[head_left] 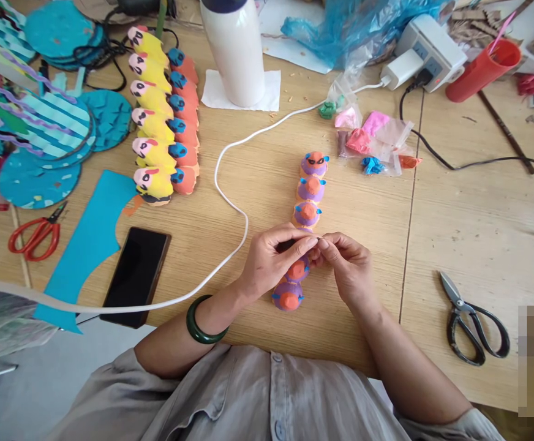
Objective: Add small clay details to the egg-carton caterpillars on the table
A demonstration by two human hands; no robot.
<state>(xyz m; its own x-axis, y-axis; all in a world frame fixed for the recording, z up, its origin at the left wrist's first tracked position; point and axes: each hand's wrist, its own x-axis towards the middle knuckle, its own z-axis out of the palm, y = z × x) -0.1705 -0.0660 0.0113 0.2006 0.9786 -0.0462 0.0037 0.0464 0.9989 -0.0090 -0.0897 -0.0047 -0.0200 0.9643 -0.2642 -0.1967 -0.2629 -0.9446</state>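
Observation:
Both my hands meet over a row of small purple and orange clay figures [310,188] on the wooden table. My left hand [278,254], with a dark green bangle on its wrist, has thumb and index finger pinched together. My right hand [345,260] is pinched at the same spot, fingertips touching those of the left. A tiny dark bit [318,239] shows between the fingertips, too small to name. The middle figures of the row are hidden under my hands. The farthest figure has dark marks on its orange face; the nearer visible ones have plain orange tops.
Yellow figures [154,122] and orange-red figures [187,122] stand in rows at the back left. A white bottle [237,55], white cable [218,177], phone [136,269], red scissors [37,236], black scissors [471,324], clay bags [372,135] and power strip [432,52] lie around.

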